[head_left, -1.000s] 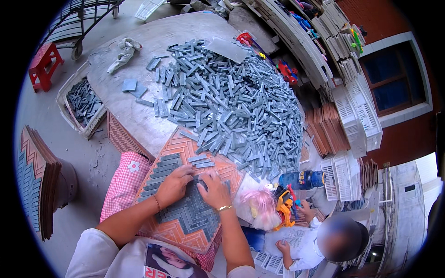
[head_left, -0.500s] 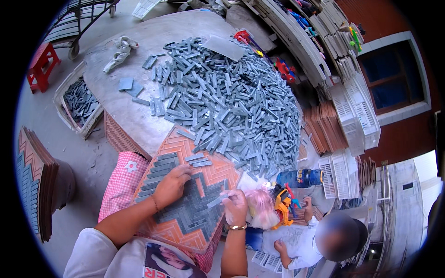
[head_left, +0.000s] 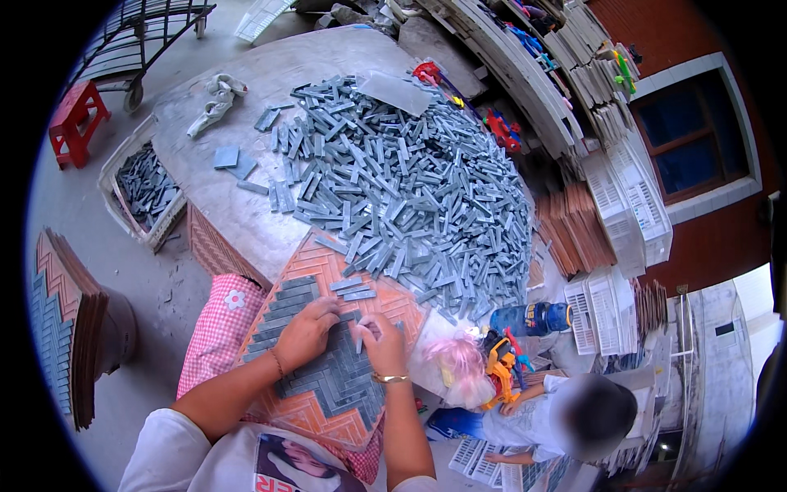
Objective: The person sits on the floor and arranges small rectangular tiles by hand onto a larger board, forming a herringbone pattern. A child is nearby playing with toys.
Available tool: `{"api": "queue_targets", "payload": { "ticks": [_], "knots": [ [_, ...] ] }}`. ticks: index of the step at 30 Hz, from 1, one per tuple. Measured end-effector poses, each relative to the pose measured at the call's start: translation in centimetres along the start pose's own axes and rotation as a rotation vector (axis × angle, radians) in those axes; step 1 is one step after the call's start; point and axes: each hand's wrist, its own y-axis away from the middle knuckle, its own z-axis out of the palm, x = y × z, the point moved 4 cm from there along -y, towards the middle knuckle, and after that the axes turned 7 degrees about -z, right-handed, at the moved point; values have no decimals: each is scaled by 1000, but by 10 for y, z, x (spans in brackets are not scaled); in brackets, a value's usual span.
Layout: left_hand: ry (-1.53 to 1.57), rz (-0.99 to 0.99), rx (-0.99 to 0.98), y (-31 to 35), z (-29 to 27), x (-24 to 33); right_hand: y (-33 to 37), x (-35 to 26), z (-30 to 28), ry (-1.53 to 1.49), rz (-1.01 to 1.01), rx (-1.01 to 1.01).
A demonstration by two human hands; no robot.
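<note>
An orange herringbone-grooved tray [head_left: 315, 262] lies tilted across my lap, partly filled with dark grey stone strips [head_left: 328, 389]. My right hand [head_left: 385, 346] is over its middle, thumb and fingers pinching a narrow grey tile strip [head_left: 358, 339] above the laid pattern. Beside it my left hand [head_left: 307, 334] rests on the tray, its fingers bent together; whatever is under the fingertips is hidden. Several loose strips [head_left: 352, 289] lie on the tray's orange part, just beyond my left fingertips.
A large heap of grey strips [head_left: 402, 180] covers much of the table [head_left: 246, 221]. Left stand a crate of strips [head_left: 146, 193], a red stool [head_left: 76, 123] and stacked trays [head_left: 70, 328]. Right are toys [head_left: 496, 369], a blue jar [head_left: 531, 318] and another person [head_left: 525, 422].
My right hand has moved left and inward with the strip, which now points down toward the pattern. My left hand stays nearly still. The other person has shifted, arms lower.
</note>
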Motion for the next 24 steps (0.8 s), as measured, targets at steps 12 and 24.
{"api": "queue_targets", "payload": {
  "ticks": [12, 24],
  "knots": [
    [6, 33, 15, 1, 1, -1, 31, -14, -23, -517, 135, 122],
    [-3, 65, 23, -3, -3, 4, 12, -15, -15, 310, -42, 174]
  ]
}}
